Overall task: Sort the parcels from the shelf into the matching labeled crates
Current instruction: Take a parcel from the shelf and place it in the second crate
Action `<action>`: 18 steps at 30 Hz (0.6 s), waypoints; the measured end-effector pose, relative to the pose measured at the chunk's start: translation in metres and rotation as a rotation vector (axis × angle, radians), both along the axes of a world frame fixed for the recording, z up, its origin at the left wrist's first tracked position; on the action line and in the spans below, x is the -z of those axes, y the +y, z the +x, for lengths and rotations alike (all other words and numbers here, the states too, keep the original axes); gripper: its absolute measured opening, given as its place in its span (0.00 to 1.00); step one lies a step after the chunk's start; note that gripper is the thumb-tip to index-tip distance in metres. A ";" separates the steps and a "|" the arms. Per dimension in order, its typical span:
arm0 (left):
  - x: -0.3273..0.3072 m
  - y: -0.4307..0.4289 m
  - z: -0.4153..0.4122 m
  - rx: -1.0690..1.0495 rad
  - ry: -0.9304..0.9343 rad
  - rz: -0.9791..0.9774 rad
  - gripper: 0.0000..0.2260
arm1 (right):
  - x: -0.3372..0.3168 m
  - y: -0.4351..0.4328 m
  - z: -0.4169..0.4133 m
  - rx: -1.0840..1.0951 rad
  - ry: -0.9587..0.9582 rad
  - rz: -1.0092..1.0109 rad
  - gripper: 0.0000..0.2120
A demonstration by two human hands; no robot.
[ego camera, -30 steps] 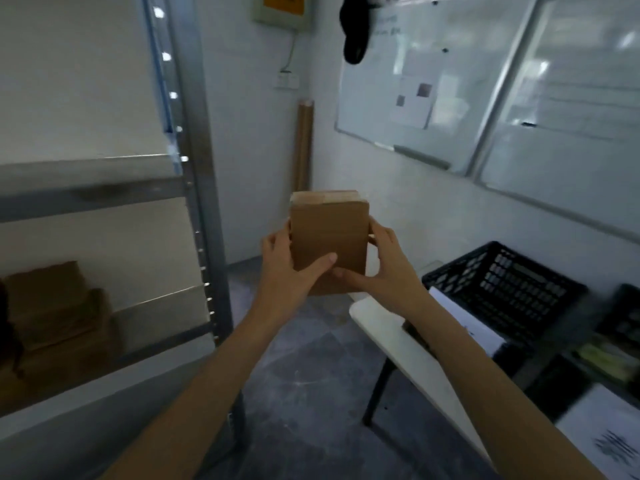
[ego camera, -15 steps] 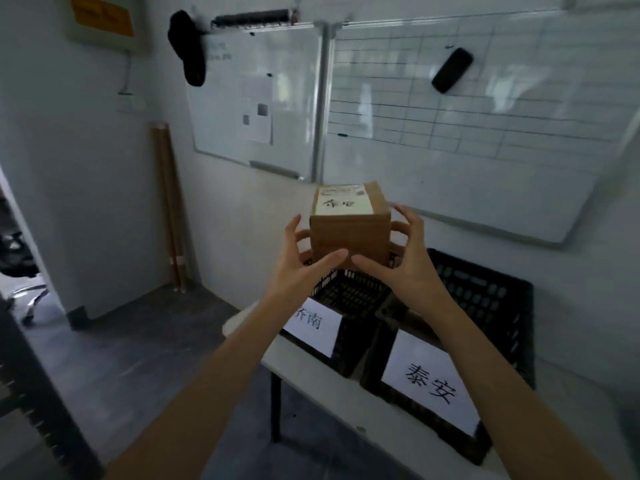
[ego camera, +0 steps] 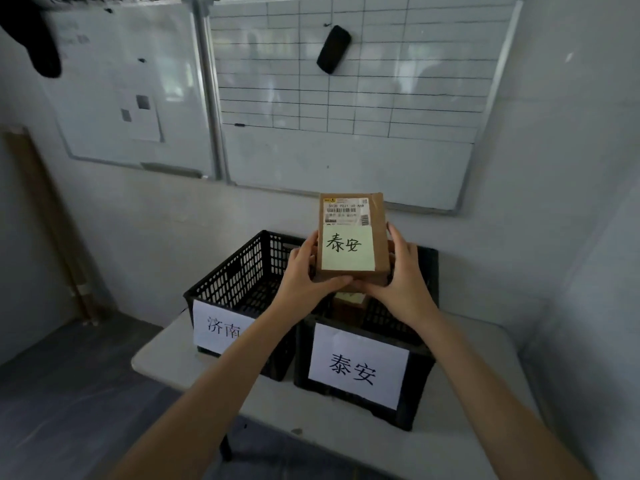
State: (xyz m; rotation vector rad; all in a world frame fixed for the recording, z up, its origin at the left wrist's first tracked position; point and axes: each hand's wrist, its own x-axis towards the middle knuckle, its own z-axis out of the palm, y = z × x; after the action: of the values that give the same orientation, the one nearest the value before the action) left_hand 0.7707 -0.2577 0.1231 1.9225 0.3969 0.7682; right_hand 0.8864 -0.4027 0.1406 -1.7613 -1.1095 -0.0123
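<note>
- A second ago we faced the shelf, with a plain side of the parcel toward us. We have since turned to the worktop and closed in on the two crates.
- The parcel has been tipped up, so its yellow note now faces us at the centre of the frame and reads 泰安.
- Our left hand and right hand still clasp it, fingers curled round either side and thumbs along the lower edge.
- It hangs in the air above the right crate, whose white label shows the same characters. The left crate reads 济南.
- We judge the match made, so what remains is lowering it in beside the brown parcel already inside.
</note>
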 end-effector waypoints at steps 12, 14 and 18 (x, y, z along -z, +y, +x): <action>0.020 0.034 0.109 0.114 0.050 0.029 0.44 | 0.030 0.021 0.090 0.196 0.002 -0.043 0.55; 0.019 0.047 0.126 0.141 0.050 0.041 0.44 | 0.032 0.033 0.104 0.182 0.012 -0.041 0.58; 0.020 0.074 0.156 0.180 0.056 0.084 0.43 | 0.033 0.060 0.129 0.160 0.035 -0.032 0.62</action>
State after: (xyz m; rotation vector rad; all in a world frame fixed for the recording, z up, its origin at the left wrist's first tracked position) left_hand 0.9263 -0.1840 0.1035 2.0301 0.2247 0.6235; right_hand 1.0155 -0.3426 0.1077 -1.8683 -0.9465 -0.0610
